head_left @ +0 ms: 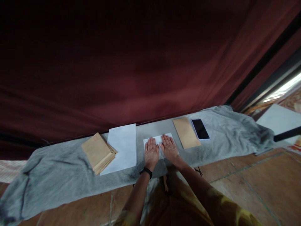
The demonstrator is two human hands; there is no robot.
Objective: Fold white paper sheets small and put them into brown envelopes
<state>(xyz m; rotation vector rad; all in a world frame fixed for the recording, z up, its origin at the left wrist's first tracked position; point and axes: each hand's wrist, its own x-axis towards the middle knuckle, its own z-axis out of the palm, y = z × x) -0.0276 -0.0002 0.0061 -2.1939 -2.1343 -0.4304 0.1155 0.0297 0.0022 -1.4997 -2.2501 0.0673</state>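
Note:
A small white sheet of paper (161, 153), which looks folded, lies in front of me on the grey cloth. My left hand (151, 153) rests flat on its left part, fingers stretched out. On the right part lies my right hand (169, 147), also flat with fingers extended. The two thumbs nearly meet in the middle. Both palms hide much of the paper. To the right is a single brown envelope (187, 133). Left of my hands lies larger white paper (123, 147), partly under a fanned stack of brown envelopes (97, 152).
A phone (200, 129) with a dark screen lies beside the single envelope. Grey cloth (58, 175) covers the long, narrow surface and is rumpled at both ends. Dark red fabric (141, 78) hangs right behind it. Tiled floor (254, 185) shows in front.

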